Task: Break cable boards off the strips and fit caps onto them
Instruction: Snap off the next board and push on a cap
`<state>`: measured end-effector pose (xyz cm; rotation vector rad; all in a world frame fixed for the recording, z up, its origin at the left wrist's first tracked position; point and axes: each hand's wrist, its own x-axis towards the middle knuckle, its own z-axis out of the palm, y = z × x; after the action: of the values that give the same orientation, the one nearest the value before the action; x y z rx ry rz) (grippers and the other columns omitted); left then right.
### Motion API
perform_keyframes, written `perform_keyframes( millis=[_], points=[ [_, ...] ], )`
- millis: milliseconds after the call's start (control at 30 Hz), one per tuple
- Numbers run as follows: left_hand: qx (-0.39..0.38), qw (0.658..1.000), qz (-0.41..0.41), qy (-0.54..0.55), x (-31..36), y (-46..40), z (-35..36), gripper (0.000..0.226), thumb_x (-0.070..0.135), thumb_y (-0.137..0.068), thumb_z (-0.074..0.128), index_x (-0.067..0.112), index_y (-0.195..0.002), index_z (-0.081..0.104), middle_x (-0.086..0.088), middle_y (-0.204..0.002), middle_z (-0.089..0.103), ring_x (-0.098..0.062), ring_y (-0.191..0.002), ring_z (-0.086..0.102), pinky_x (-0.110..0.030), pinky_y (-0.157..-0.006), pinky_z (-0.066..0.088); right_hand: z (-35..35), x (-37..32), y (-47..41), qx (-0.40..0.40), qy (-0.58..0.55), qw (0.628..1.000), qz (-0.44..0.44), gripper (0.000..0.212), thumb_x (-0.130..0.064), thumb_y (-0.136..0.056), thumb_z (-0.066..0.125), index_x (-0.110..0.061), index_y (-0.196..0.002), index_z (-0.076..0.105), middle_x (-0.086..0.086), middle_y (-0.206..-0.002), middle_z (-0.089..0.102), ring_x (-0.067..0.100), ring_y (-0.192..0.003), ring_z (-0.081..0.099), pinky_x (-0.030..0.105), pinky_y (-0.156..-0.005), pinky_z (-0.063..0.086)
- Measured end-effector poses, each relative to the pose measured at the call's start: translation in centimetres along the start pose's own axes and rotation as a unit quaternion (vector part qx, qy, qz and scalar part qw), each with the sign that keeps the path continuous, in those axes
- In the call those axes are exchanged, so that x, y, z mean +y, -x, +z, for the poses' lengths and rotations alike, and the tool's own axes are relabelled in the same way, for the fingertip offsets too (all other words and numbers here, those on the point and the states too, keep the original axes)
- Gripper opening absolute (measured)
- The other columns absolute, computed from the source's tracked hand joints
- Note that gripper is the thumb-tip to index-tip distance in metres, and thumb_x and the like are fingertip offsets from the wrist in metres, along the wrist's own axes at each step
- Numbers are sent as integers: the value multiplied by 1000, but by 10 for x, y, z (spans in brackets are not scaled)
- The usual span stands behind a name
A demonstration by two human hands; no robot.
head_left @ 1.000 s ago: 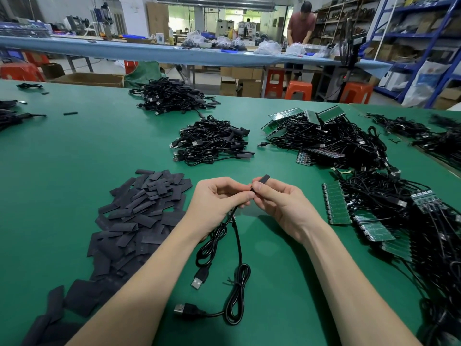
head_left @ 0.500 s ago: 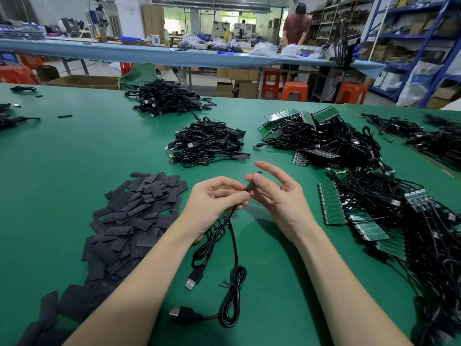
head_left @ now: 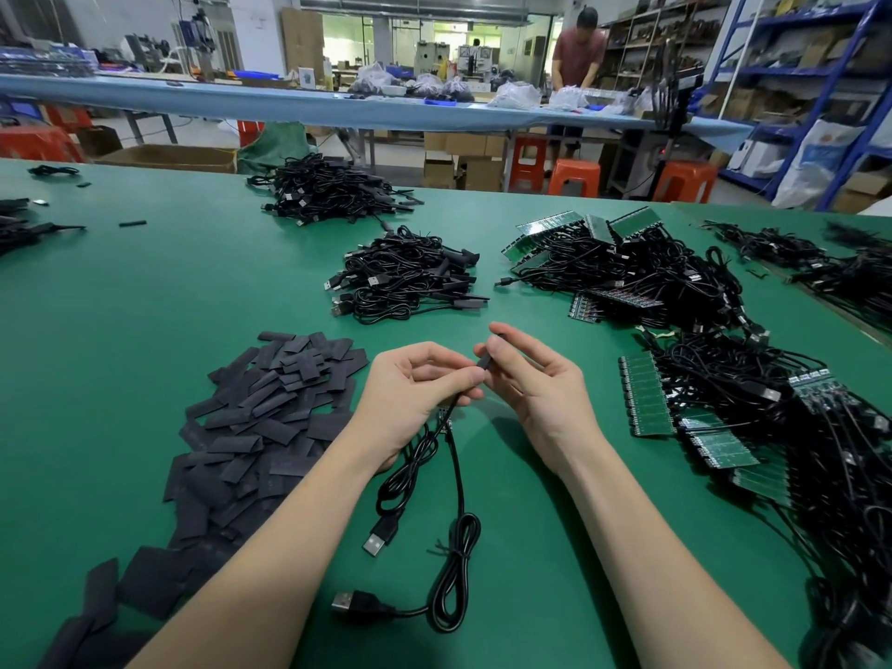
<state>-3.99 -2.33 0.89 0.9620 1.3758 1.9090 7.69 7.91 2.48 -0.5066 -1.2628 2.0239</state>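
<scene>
My left hand (head_left: 419, 388) pinches a black USB cable (head_left: 451, 480) just below its board end, and two cables hang from it onto the green table (head_left: 145, 292). My right hand (head_left: 533, 379) holds a small black cap (head_left: 486, 360) on that cable end between thumb and forefinger, its other fingers spread. A heap of flat black caps (head_left: 260, 417) lies to the left. Green board strips (head_left: 647, 398) with attached cables sit to the right.
A pile of capped cables (head_left: 405, 277) lies ahead of my hands, and another cable pile (head_left: 328, 188) lies further back. More strips with cables (head_left: 622, 263) fill the right side. A person (head_left: 577, 55) stands at a far blue bench.
My right hand's fingers have spread open while thumb and forefinger keep the cap. Both hands have stayed close together over the table; the view has shifted slightly.
</scene>
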Motion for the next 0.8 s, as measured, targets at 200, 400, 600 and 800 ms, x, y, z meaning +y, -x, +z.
perform_keyframes(
  millis=[200,400,600,800],
  points=[
    [-6,1000,-28,-9,2,-4,1,22,26,-66,86,19,-85,76,-7,-82,75,-15,-74,70,-22,-72,56,2,-3,-5,65,-84,994,-11,17,-6,-84,74,-7,-100,74,11,-86,76,13,-73,71,20,-71,58],
    [-84,971,-25,-221,9,-11,-5,18,16,-79,85,24,-91,73,14,-83,74,-1,-86,68,-17,-86,52,-5,-8,-12,153,-168,973,-40,12,-3,-90,71,-7,-101,71,6,-79,75,11,-73,71,20,-72,59],
    [-62,971,-37,-227,12,-15,-8,15,11,-86,76,25,-89,73,6,-90,74,-26,-72,73,-35,-73,60,-2,-1,-16,172,-152,972,-45,19,-13,-92,71,-9,-112,70,6,-84,76,14,-74,71,23,-70,60],
    [18,950,11,-312,22,-42,-12,14,16,-86,75,29,-90,74,7,-92,73,-23,-75,72,-41,-77,61,-3,8,-19,157,-28,987,-32,26,-30,-105,52,-23,-130,52,13,-103,75,21,-78,75,29,-71,62]
  ],
)
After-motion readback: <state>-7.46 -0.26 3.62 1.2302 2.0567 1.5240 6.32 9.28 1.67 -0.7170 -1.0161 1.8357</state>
